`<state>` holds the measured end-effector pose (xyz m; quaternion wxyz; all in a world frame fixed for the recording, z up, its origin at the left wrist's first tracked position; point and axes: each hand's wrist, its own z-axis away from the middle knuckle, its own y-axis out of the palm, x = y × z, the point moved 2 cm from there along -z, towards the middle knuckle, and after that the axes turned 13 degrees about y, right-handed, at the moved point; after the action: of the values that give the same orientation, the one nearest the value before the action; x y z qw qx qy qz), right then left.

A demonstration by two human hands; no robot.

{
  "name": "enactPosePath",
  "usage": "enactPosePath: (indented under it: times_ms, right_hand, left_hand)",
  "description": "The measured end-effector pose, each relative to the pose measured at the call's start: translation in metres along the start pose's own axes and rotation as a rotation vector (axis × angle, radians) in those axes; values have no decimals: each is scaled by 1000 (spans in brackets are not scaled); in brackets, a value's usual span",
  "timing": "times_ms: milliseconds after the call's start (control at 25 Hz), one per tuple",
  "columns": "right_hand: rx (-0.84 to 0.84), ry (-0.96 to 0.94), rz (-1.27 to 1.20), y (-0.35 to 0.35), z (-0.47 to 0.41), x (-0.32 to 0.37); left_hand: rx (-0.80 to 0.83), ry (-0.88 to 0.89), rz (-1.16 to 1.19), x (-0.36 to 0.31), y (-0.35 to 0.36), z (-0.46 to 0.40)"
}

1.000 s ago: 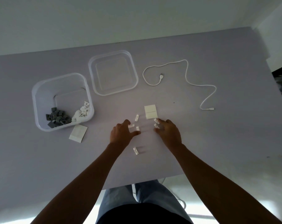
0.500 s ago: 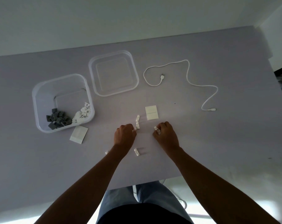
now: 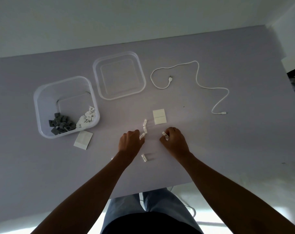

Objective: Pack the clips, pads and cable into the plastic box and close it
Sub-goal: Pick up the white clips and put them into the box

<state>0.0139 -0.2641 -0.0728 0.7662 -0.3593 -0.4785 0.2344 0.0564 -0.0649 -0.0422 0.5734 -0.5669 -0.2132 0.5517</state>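
The clear plastic box stands at the left of the table and holds grey clips and white clips. Its lid lies just right of it. My left hand pinches a white clip at its fingertips. My right hand grips white clips in curled fingers. Loose white clips lie just beyond my left hand, and another lies between my wrists. One white pad lies beyond my hands, a second pad by the box. The white cable lies at the right.
The table's near edge runs just behind my forearms, with my legs below it. A wall stands behind the table's far edge. A dark opening shows at the far right.
Both hands have curled in over the loose clips; the left one drew a clip to its fingertips and the right one gathered clips into its fingers. Box, lid, pads and cable have not moved.
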Motion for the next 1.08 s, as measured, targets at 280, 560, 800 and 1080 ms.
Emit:
enactPosePath:
  times_ms: [280, 560, 800, 1080]
  right_hand:
    - [403, 545, -1183, -7, 12, 32]
    - [325, 664, -1032, 4, 12, 49]
    - [46, 194, -172, 26, -2, 62]
    - [36, 32, 103, 43, 2, 74]
  left_hand:
    - [76, 49, -80, -1, 0, -7]
    - [11, 49, -43, 23, -7, -3]
    - [-53, 71, 44, 42, -7, 6]
    - [10, 96, 12, 41, -3, -7]
